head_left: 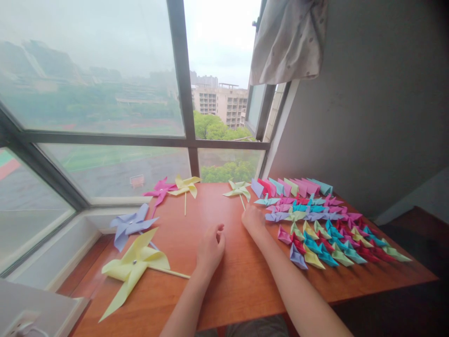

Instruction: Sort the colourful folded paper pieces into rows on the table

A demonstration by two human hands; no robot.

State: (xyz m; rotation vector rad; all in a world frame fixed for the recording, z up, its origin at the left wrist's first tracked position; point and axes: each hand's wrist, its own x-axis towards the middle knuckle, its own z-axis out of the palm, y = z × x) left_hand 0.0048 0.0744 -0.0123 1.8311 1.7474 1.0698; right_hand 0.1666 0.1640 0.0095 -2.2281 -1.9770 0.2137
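Now the right hand [253, 219] holds a pale-green pinwheel [238, 188].

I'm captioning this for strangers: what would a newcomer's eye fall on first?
Probably the bright folded papers, in rows on the right of the table. Next, the big yellow pinwheel at the near left. Then the green pinwheel near the far edge, its stick running to the right hand.
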